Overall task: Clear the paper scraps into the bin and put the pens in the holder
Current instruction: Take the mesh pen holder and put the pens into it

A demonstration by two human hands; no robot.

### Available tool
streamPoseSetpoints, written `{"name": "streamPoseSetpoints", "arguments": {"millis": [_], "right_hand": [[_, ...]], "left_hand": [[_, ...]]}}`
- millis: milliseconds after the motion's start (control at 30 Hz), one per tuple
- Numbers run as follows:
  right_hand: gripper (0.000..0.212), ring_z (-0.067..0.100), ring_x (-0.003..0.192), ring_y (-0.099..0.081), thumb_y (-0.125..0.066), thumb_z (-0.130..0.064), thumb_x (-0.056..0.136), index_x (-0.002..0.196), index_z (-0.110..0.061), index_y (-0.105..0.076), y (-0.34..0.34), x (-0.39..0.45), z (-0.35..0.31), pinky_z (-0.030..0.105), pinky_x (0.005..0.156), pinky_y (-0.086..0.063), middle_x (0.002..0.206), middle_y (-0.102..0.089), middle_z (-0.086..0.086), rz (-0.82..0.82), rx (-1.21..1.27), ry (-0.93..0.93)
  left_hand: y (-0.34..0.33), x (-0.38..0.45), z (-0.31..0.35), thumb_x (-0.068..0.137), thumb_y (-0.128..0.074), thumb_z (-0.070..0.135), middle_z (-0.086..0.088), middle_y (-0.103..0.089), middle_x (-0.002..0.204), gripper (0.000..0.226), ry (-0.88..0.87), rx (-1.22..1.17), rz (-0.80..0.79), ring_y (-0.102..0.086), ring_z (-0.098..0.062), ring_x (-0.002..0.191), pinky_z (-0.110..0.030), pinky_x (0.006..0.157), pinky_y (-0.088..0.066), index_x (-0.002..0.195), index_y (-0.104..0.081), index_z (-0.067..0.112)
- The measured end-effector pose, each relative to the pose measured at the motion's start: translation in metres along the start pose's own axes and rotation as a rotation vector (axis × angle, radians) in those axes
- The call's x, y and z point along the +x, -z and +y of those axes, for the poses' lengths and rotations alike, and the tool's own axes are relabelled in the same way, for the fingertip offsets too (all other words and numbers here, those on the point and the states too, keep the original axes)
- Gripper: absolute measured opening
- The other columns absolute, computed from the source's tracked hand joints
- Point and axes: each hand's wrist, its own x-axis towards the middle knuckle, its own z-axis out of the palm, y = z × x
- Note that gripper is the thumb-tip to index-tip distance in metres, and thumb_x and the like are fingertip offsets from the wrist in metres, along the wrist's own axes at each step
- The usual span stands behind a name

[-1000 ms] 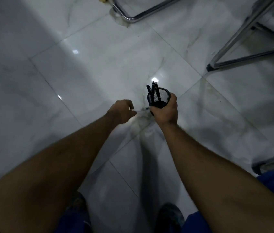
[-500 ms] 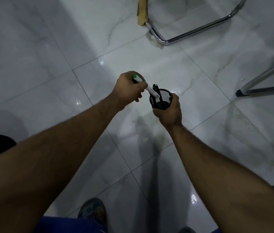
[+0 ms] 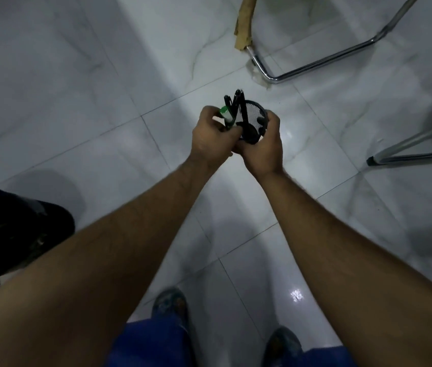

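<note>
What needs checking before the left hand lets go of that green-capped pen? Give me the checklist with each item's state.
1. Right hand grips the mesh holder: ok.
2. Holder held off the floor, mouth up: ok.
3. Green-capped pen tip inside the holder: cannot tell, the left hand hides it.
4. Left hand curled around the pen: ok.
5. Black pens standing in the holder: ok.
6. Paper scraps or bin in view: not ok, neither shows.

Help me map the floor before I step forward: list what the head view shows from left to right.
Dark object → left hand → green-capped pen → mesh pen holder → right hand → chrome chair frame → metal leg.
</note>
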Motion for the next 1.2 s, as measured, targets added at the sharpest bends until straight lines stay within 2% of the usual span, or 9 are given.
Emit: {"name": "streamPoseSetpoints", "arguments": {"millis": [100, 233, 367, 467, 600, 700, 800, 1033, 1200], "right_hand": [[0.085, 0.001, 0.106, -0.063, -0.089, -0.028, 0.063, 0.133, -0.018, -0.043, -0.001, -0.007, -0.049, 0.021, 0.086, -0.054, 0.121, -0.064, -0.009, -0.067, 0.004, 0.073], [0.083, 0.001, 0.110, -0.062, -0.089, -0.030, 0.065, 0.133, -0.019, -0.044, -0.006, -0.034, -0.140, 0.026, 0.091, -0.055, 0.123, -0.064, -0.011, -0.189, 0.004, 0.142], [0.081, 0.002, 0.110, -0.061, -0.091, -0.033, 0.065, 0.131, -0.018, -0.047, -0.005, -0.071, -0.250, 0.023, 0.092, -0.053, 0.120, -0.062, -0.014, -0.273, 0.005, 0.232], [0.080, 0.002, 0.112, -0.061, -0.090, -0.036, 0.066, 0.132, -0.019, -0.048, 0.002, -0.101, -0.337, 0.021, 0.092, -0.052, 0.123, -0.063, -0.013, -0.382, -0.004, 0.295], [0.077, 0.003, 0.109, -0.063, -0.088, -0.032, 0.066, 0.131, -0.018, -0.049, 0.016, -0.160, -0.467, 0.025, 0.093, -0.054, 0.120, -0.064, -0.014, -0.578, 0.023, 0.352], [0.073, 0.000, 0.104, -0.063, -0.088, -0.031, 0.069, 0.129, -0.016, -0.050, 0.017, -0.206, -0.546, 0.024, 0.091, -0.054, 0.112, -0.062, -0.023, -0.720, 0.035, 0.400], [0.076, 0.009, 0.106, -0.065, -0.086, -0.039, 0.066, 0.128, -0.015, -0.049, 0.007, -0.261, -0.618, 0.037, 0.093, -0.056, 0.117, -0.064, -0.014, -0.856, 0.061, 0.496], [0.081, 0.010, 0.104, -0.065, -0.084, -0.059, 0.056, 0.124, -0.034, -0.047, -0.066, -0.378, -0.714, 0.042, 0.088, -0.058, 0.116, -0.064, -0.012, -1.125, 0.011, 0.579], [0.081, 0.010, 0.103, -0.066, -0.084, -0.057, 0.056, 0.123, -0.030, -0.049, -0.158, -0.452, -0.747, 0.042, 0.089, -0.057, 0.112, -0.064, -0.010, -1.303, -0.048, 0.575]], "left_hand": [[0.025, -0.020, 0.029, 0.079, -0.072, 0.019, -0.013, -0.066, 0.089, 0.039, -0.027, -0.094, 0.094, -0.068, -0.026, 0.070, -0.033, 0.052, -0.057, 0.109, -0.046, 0.019], [0.088, -0.062, 0.081, 0.086, -0.063, 0.029, -0.003, -0.060, 0.097, 0.046, -0.012, -0.108, 0.150, -0.063, -0.013, 0.078, -0.028, 0.063, -0.057, 0.128, -0.045, 0.023], [0.164, -0.112, 0.145, 0.083, -0.048, 0.004, -0.002, -0.058, 0.103, 0.047, -0.044, -0.032, 0.204, -0.058, -0.011, 0.080, -0.027, 0.069, -0.050, 0.128, -0.055, 0.016], [0.219, -0.162, 0.200, 0.081, -0.051, -0.005, -0.001, -0.056, 0.116, 0.059, -0.069, 0.105, 0.274, -0.059, -0.016, 0.096, -0.029, 0.078, -0.052, 0.134, -0.052, 0.019], [0.292, -0.255, 0.296, 0.078, -0.071, 0.014, 0.008, -0.051, 0.119, 0.071, -0.058, 0.212, 0.361, -0.055, -0.008, 0.100, -0.024, 0.082, -0.051, 0.141, -0.042, 0.026], [0.341, -0.319, 0.346, 0.071, -0.076, 0.034, 0.010, -0.054, 0.119, 0.073, -0.062, 0.255, 0.485, -0.056, -0.006, 0.101, -0.033, 0.083, -0.056, 0.136, -0.043, 0.034], [0.387, -0.387, 0.389, 0.068, -0.079, 0.039, 0.010, -0.060, 0.113, 0.067, -0.085, 0.209, 0.679, -0.059, -0.006, 0.097, -0.027, 0.080, -0.055, 0.129, -0.052, 0.027], [0.491, -0.499, 0.411, 0.067, -0.078, 0.042, 0.011, -0.068, 0.093, 0.048, -0.031, 0.110, 0.998, -0.066, -0.003, 0.082, -0.031, 0.069, -0.056, 0.107, -0.058, 0.026], [0.587, -0.542, 0.380, 0.058, -0.073, 0.053, 0.009, -0.065, 0.096, 0.050, 0.067, 0.154, 1.136, -0.065, -0.009, 0.080, -0.033, 0.067, -0.055, 0.101, -0.054, 0.034]]}}
